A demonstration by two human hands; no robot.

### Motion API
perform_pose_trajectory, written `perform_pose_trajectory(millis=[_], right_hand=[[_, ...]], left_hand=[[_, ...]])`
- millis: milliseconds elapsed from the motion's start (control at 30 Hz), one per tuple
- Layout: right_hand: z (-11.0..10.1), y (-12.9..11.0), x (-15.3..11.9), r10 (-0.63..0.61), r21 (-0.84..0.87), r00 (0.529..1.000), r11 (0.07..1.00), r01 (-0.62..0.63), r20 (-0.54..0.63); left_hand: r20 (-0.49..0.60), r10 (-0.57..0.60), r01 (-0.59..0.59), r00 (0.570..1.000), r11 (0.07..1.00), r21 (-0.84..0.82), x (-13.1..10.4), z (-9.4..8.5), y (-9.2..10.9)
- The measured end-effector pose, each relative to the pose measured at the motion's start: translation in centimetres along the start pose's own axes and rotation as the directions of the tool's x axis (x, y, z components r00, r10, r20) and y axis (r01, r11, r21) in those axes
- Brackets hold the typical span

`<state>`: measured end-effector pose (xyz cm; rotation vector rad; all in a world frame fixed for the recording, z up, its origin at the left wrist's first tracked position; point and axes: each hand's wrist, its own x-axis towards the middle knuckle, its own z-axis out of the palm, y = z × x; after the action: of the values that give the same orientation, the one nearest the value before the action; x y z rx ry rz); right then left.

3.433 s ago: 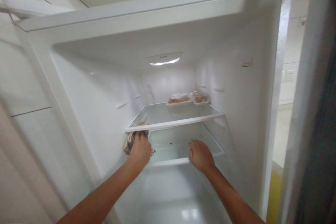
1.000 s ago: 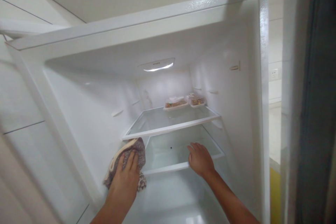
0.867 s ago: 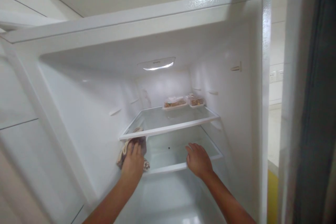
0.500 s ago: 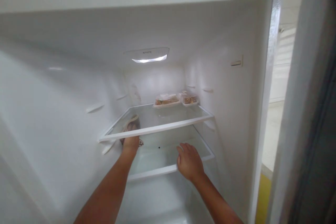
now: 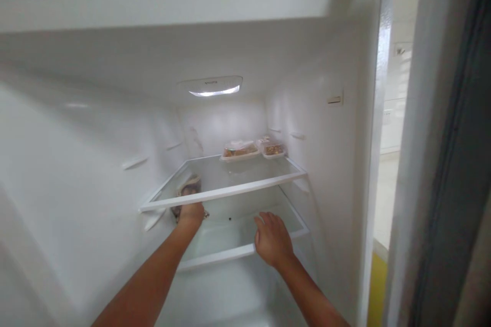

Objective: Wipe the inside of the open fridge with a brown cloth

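Note:
My left hand (image 5: 191,215) reaches in under the front edge of the upper glass shelf (image 5: 226,194). It is closed on a crumpled brown-and-white patterned cloth (image 5: 190,184), part of which shows through the glass; the fingertips are hidden. Against the left wall, the cloth is between the two shelves. Over the front rim of the lower glass shelf (image 5: 218,256) is my right hand (image 5: 273,237), with bent, loose fingers and the thumb apart. No object shows in it, and I cannot tell whether it touches the rim.
Two wrapped food trays, a wider one (image 5: 240,150) and a smaller one (image 5: 272,148), sit at the back of the upper shelf. A lit lamp (image 5: 215,89) is in the fridge ceiling. Moulded shelf supports (image 5: 135,163) jut from the side walls. The open door (image 5: 433,163) stands at right.
The view has shifted slightly, so the fridge interior sits a little lower and further left. The cloth has moved slightly under the upper shelf with my left hand; my right hand stays by the lower rim.

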<state>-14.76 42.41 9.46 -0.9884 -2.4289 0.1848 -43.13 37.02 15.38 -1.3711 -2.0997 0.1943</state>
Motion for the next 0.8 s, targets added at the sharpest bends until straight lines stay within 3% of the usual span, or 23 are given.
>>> perform_pose_trajectory(millis=[300, 467, 600, 700, 800], right_hand=[[-0.1, 0.0, 0.0, -0.02, -0.016, 1.0, 1.0, 0.02, 0.002], [0.0, 0.0, -0.2, -0.036, 0.006, 0.999, 0.999, 0.036, -0.004], [0.2, 0.0, -0.1, -0.045, 0.034, 0.999, 0.998, 0.045, -0.008], [0.3, 0.2, 0.0, -0.047, 0.06, 0.999, 0.997, 0.047, -0.012], [0.2, 0.5, 0.1, -0.054, 0.088, 0.998, 0.995, 0.055, -0.019]], left_hand=[[0.249, 0.061, -0.118, 0.966, 0.968, 0.221, -8.4, -6.2, 0.8], [0.32, 0.125, -0.178, 0.939, 0.974, 0.139, -14.6, -10.4, -0.2], [0.329, 0.124, -0.128, 0.936, 0.992, -0.01, -18.1, -13.4, -0.4], [0.272, 0.077, -0.03, 0.959, 0.984, -0.175, -18.9, -13.7, 0.1], [0.278, 0.013, 0.082, 0.961, 0.941, -0.329, -18.4, -12.0, 1.1]])
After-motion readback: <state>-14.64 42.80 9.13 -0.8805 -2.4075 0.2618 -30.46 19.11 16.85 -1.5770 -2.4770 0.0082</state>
